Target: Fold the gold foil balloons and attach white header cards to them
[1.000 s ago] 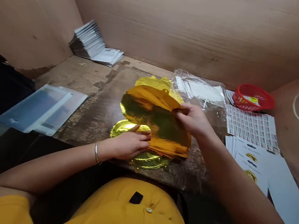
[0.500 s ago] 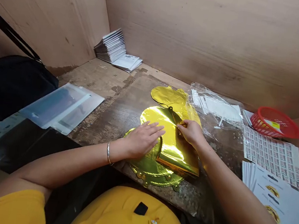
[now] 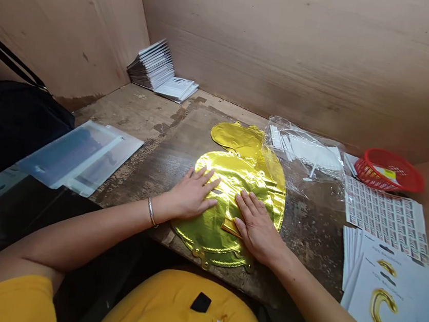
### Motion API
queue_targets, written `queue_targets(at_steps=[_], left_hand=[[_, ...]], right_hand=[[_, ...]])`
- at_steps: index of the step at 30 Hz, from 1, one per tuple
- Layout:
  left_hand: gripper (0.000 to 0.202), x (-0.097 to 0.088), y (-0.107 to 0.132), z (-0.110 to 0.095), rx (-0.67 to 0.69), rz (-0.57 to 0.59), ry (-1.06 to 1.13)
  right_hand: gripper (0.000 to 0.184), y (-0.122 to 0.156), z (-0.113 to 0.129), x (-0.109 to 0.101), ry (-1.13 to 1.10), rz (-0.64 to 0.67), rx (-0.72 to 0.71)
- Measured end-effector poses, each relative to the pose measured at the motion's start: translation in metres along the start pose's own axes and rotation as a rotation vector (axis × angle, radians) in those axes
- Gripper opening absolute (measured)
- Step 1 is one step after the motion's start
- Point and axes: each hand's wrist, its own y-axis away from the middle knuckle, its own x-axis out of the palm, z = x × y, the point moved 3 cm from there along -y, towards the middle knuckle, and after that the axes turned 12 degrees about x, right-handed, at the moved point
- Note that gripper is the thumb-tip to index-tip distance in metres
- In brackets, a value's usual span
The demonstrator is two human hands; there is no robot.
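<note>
A shiny gold foil balloon (image 3: 206,232), flat and partly folded, lies at the front of the table with more gold foil beneath it. My left hand (image 3: 193,192) rests on its left side, fingers spread and flat. On the folded part to the right, my right hand (image 3: 256,222) presses down with the fingers stretched out. A folded edge of foil shows between the two hands. Another gold foil balloon (image 3: 236,135) lies just behind, partly under a clear plastic bag (image 3: 294,175).
White cards printed with a gold letter C (image 3: 383,309) lie at the right, below a sticker sheet (image 3: 386,214) and a red basket (image 3: 391,173). Clear plastic sleeves (image 3: 79,153) and a black bag (image 3: 12,127) are at left. Stacked folded papers (image 3: 157,66) stand in the back corner.
My right hand has let go of the lifted foil edge and now lies flat on the folded balloon, lower and nearer me. My left hand stays pressed on the foil, fingers more spread.
</note>
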Motion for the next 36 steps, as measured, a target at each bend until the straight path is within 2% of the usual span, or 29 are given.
queue_targets(at_steps=[3,4,5,6,7,9,10,12,16,19,22,24,26,27,29,32,34,36], left_hand=[[0.060,-0.016,0.003,0.009,-0.197,-0.055,-0.055],[0.056,-0.022,0.004,0.006,-0.233,-0.112,-0.082],[0.050,-0.027,0.004,-0.003,-0.193,-0.172,-0.099],[0.046,-0.029,0.004,-0.017,-0.060,-0.215,-0.098],[0.042,-0.028,0.005,-0.034,0.133,-0.237,-0.078],[0.040,-0.019,0.011,-0.067,0.470,-0.209,-0.011],[0.040,-0.012,0.015,-0.078,0.547,-0.174,0.011],[0.046,0.003,0.024,-0.089,0.525,-0.111,0.010],[0.061,0.021,0.033,-0.089,0.465,-0.049,-0.014],[0.072,0.022,0.033,-0.091,0.447,-0.084,-0.008],[0.075,0.020,0.032,-0.097,0.407,-0.129,-0.024],[0.072,0.019,0.032,-0.101,0.391,-0.137,-0.038],[0.070,0.019,0.032,-0.102,0.389,-0.125,-0.038],[0.070,0.018,0.032,-0.102,0.392,-0.116,-0.034],[0.070,0.018,0.032,-0.102,0.394,-0.102,-0.027],[0.071,0.017,0.032,-0.101,0.393,-0.094,-0.023],[0.071,0.017,0.032,-0.100,0.393,-0.086,-0.018],[0.071,0.017,0.032,-0.099,0.391,-0.078,-0.011]], right_hand=[[0.058,0.000,-0.002,0.009,0.009,0.021,0.035],[0.058,-0.001,-0.002,0.010,0.014,0.026,0.041],[0.058,-0.001,-0.001,0.009,0.018,0.026,0.046],[0.058,0.000,-0.001,0.009,0.022,0.027,0.045],[0.059,0.000,0.000,0.009,0.025,0.029,0.040],[0.062,0.000,-0.001,0.009,0.022,0.030,0.033],[0.062,0.000,-0.002,0.009,0.016,0.030,0.031],[0.061,-0.001,-0.003,0.007,-0.009,0.032,0.026],[0.057,0.003,0.001,-0.005,-0.078,-0.011,0.015],[0.060,0.027,0.010,-0.010,-0.063,-0.098,-0.029],[0.074,0.066,0.009,-0.002,0.007,-0.019,-0.098],[0.078,0.090,-0.002,0.001,0.060,0.003,-0.014],[0.079,0.108,-0.014,-0.003,0.101,-0.071,0.130],[0.079,0.113,-0.016,-0.006,0.106,-0.115,0.168],[0.079,0.120,-0.013,-0.010,0.085,-0.141,0.133],[0.074,0.125,-0.002,-0.007,0.038,-0.046,0.010],[0.067,0.129,-0.004,-0.009,0.050,-0.033,0.076],[0.058,0.128,-0.007,-0.019,0.071,-0.118,0.188]])
